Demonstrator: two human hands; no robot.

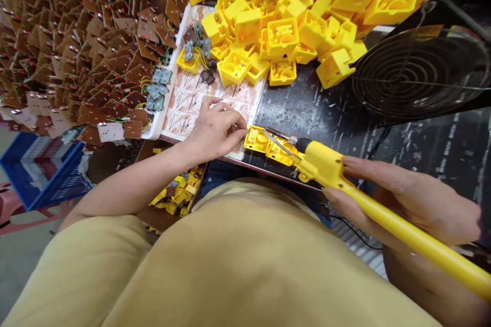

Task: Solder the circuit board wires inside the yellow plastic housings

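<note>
A yellow soldering iron (326, 163) with a long handle lies in my right hand (414, 194), whose fingers are closed around it. Its metal tip and a thin feed tube beside it point left, over a small open yellow plastic casing (253, 141) at the table's front edge. This casing has two halves side by side, with round and metal parts inside; the iron partly covers the right half. My left hand (220, 130) is closed, thumb and forefinger pinched at the casing's left edge. Whether the iron's tip touches anything inside is hard to see.
A heap of yellow casings (282, 36) covers the back of the table (307, 107). To the right stands a black fan (414, 74). Many brown circuit boards (95, 51) fill a white tray (159, 120) at left. Below are a blue crate (49, 173) and a box of yellow pieces (178, 191).
</note>
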